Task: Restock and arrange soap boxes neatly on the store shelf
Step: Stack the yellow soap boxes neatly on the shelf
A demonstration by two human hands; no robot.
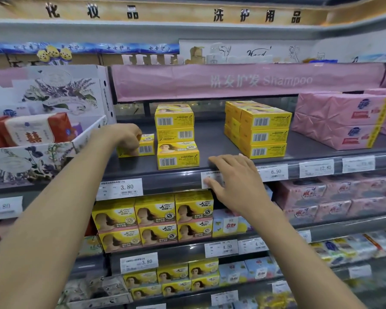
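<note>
Shelf: a grey store shelf is seen across the frame; its back is lost in shadow under a pink banner.
Floral carton: set at the left end of the shelf and cut off by the frame edge; the wrapped packs inside are only partly shown.
Pink packs: stacked at the right end, with the outermost ones cut off at the frame edge.
Lower boxes: yellow soap boxes are ranged in two tiers on the shelf below, their right end hidden behind the right forearm.
Right stack: yellow soap boxes are piled three high, barcodes forward; the rear rows can only partly be made out.
Middle stack: three yellow boxes are piled near the shelf front, well apart from the right stack.
Right hand: laid flat on the shelf's front edge, fingers spread and straight.
Left hand: fingers are curled round the soap box; the fingertips are hidden.
Soap box: held on the shelf just left of the middle stack, its left half covered by the hand.
Price tag: partly covered by the right fingertips; its print cannot be read.
</note>
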